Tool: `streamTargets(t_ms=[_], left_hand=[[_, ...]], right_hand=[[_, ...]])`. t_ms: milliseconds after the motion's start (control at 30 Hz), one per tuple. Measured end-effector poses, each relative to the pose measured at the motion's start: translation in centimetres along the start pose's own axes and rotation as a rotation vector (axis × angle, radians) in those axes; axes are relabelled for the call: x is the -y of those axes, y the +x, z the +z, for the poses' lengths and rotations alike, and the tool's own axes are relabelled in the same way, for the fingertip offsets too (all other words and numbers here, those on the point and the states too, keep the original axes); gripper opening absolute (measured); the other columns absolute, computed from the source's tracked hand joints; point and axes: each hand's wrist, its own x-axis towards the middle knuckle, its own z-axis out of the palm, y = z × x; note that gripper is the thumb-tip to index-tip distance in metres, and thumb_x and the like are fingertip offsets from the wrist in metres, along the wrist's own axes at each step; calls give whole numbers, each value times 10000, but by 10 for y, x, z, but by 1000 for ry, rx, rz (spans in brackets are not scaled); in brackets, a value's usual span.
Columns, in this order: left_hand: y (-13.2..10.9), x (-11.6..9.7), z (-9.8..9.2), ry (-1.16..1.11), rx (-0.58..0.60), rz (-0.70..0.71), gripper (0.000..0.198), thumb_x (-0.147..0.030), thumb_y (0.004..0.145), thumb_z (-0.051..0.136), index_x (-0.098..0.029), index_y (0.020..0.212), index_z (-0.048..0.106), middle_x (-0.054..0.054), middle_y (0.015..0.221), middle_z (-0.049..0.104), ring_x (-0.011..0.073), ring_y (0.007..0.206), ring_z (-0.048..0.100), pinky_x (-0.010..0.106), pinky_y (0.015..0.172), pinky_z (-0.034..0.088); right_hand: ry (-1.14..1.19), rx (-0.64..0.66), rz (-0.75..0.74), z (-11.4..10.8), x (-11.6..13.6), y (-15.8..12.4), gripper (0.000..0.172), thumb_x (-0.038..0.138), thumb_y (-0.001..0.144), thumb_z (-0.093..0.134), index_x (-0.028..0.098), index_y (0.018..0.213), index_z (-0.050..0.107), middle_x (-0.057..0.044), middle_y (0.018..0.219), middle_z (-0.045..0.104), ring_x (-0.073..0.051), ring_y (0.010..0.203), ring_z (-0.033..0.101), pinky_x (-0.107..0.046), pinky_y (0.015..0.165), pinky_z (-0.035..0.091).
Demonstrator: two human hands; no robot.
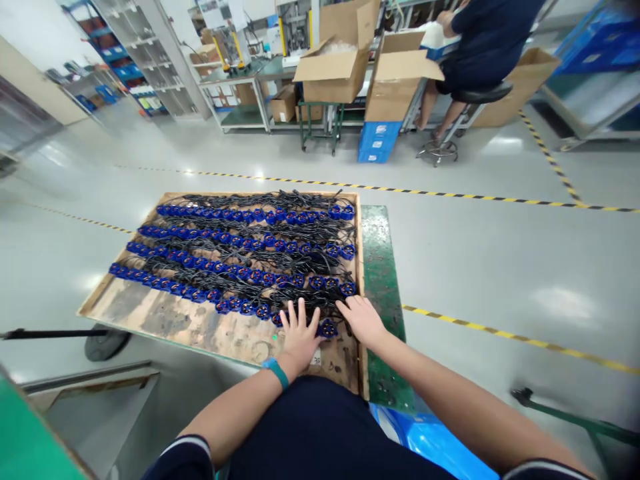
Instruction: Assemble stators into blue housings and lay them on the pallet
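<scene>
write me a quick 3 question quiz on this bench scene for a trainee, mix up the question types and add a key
1. True or false: the person's left hand has a teal wristband at its wrist.
2. Multiple choice: what colour are the cables beside the rows of blue parts? a) white b) yellow c) black
3. Fill in: past the right edge of the wooden tray shows a ____ surface.

Key: 1. true; 2. c; 3. green

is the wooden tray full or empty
Partly full: rows of blue parts and black cables cover much of the tray; bare wood shows.
</scene>
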Motion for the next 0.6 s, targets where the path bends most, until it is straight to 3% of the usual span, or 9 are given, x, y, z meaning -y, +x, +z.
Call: streamTargets(t_ms=[133, 233, 367, 433, 500, 600], left_hand=[[0, -6, 2, -20, -16, -12, 886, -546, 793, 763, -343, 1550, 351, 182, 1692, 83, 540, 1506, 130, 820, 1098, 224], [-1, -2, 3, -56, -33, 12, 910, -608, 805, 717, -341, 1569, 302, 186, 1694, 17, 546, 1508, 101, 828, 1080, 237], [-14, 25, -13, -108, -13, 233, 948, -690, 864, 572, -269, 1611, 166, 224, 1682, -39, 515, 1525, 61, 790, 1106, 250], [-24, 56, -25, -120, 5, 400, 916, -673, 911, 505, -231, 1617, 123, 237, 1679, -21, 465, 1542, 63, 720, 1150, 265], [-32, 103, -36, -126, -4, 501, 933, -693, 905, 492, -186, 1612, 155, 250, 1675, 37, 438, 1548, 87, 668, 1177, 276], [-41, 211, -52, -81, -27, 357, 941, -691, 844, 589, -161, 1568, 307, 207, 1670, 182, 404, 1542, 176, 602, 1215, 283]], right_hand=[[-10, -76, -4, -7, -4, 12, 483, 51, 916, 353, 158, 1258, 676, -202, 1054, 627, -322, 1011, 537, -445, 862, 430], [-8, -126, -20, 1, -5, 14, 493, 45, 889, 353, 122, 1249, 679, -187, 1025, 645, -318, 984, 577, -433, 836, 473], [76, -313, 142, 32, 11, 1, 471, 136, 916, 364, 124, 1289, 652, -188, 1159, 652, -320, 1089, 620, -458, 931, 520], [196, -405, 239, 47, 24, -6, 465, 225, 956, 358, 131, 1316, 636, -191, 1270, 636, -317, 1205, 606, -459, 1049, 493], [287, -444, 346, 56, 38, -9, 500, 335, 980, 357, 128, 1355, 614, -196, 1322, 629, -330, 1274, 585, -459, 1098, 474], [271, -457, 530, 57, 56, -1, 611, 469, 987, 319, 119, 1419, 572, -231, 1313, 637, -376, 1256, 595, -514, 1026, 525]])
